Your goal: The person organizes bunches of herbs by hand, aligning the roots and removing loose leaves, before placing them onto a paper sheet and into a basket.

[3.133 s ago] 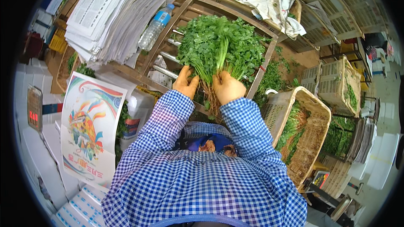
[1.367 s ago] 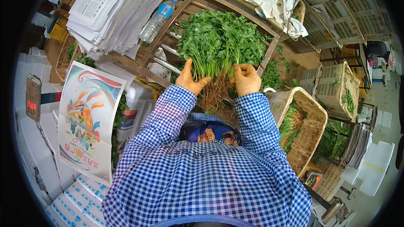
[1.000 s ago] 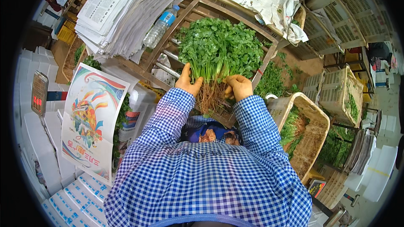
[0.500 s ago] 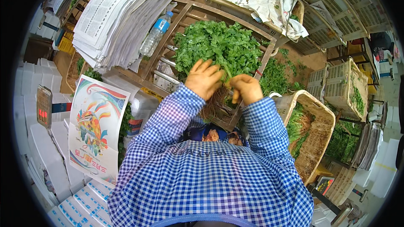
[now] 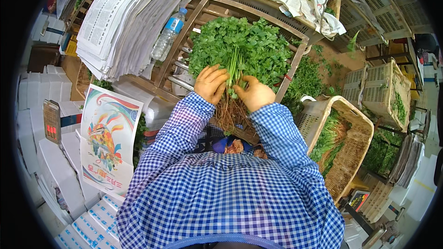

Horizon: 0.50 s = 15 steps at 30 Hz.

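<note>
On the slatted rack (image 5: 298, 58) lie leafy greens (image 5: 265, 48), likely light, soft, easily bruised; best held by the stems (image 5: 236, 62) (roots (image 5: 229, 114) look tangled). Left hand (image 5: 211, 84) and right hand (image 5: 255, 94) touch the stems from either side; can't tell whether clamped.

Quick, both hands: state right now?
Left hand: fingers curled against the stems of the leafy greens; grip can't be told.
Right hand: partly curled at the stems, above the roots; grip can't be told.
</note>
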### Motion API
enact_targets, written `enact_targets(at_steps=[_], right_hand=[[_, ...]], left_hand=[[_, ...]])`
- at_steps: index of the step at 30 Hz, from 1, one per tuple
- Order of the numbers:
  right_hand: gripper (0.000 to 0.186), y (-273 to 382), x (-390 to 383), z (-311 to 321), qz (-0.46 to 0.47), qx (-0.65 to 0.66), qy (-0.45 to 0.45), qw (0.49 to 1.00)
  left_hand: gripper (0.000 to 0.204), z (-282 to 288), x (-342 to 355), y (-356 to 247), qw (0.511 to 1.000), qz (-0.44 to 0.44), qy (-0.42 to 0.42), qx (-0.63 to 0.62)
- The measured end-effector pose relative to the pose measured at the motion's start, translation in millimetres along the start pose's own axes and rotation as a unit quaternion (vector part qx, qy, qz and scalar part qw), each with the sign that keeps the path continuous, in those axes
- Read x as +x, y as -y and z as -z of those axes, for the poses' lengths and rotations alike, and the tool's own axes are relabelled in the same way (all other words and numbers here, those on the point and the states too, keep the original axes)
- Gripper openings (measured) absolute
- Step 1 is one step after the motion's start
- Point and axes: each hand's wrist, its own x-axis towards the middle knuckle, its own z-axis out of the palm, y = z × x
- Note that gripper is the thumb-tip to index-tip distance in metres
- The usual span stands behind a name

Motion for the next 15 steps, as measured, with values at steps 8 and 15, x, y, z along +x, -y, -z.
enact_targets(at_steps=[8, 15], right_hand=[[0.025, -9, 9, -36, 0.066, -0.135, -0.156, 0.976], [0.028, -5, -11, -15, -0.048, 0.085, -0.021, 0.995]], left_hand=[[0.024, 0, 3, -1, 0.999, 0.001, -0.036, -0.014], [0.038, 1, -5, 0, 0.997, 0.049, -0.043, -0.030]])
